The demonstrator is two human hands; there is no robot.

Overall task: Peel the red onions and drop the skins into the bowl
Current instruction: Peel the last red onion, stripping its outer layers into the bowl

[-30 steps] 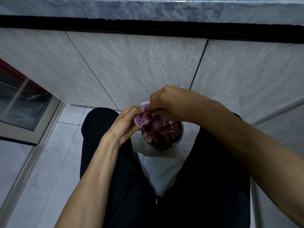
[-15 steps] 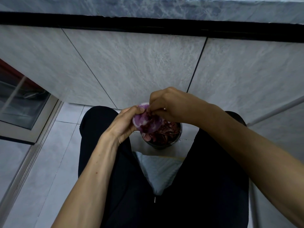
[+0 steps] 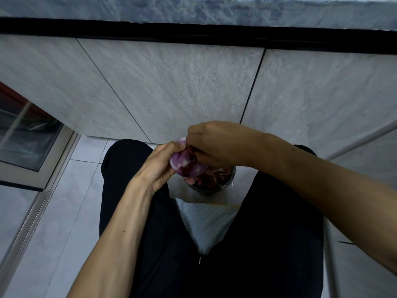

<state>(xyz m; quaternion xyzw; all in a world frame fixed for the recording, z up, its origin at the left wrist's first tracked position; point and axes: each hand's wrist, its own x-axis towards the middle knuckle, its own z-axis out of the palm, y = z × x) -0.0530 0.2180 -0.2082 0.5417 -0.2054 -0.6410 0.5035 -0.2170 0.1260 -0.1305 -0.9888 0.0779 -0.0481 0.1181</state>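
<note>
Purple onion (image 3: 187,165) gripped by left hand (image 3: 158,166); right hand (image 3: 217,143) apparently pinching skin, fingertips hidden; bowl (image 3: 211,189) half-covered below.

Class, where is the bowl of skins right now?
Head view, centre: the bowl sits on the floor between the person's knees, directly under the red onion.

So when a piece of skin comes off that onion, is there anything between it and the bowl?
Nothing visible. The red onion, held by the left hand and picked at by the right hand, sits just above the open bowl, which already holds skins.
</note>
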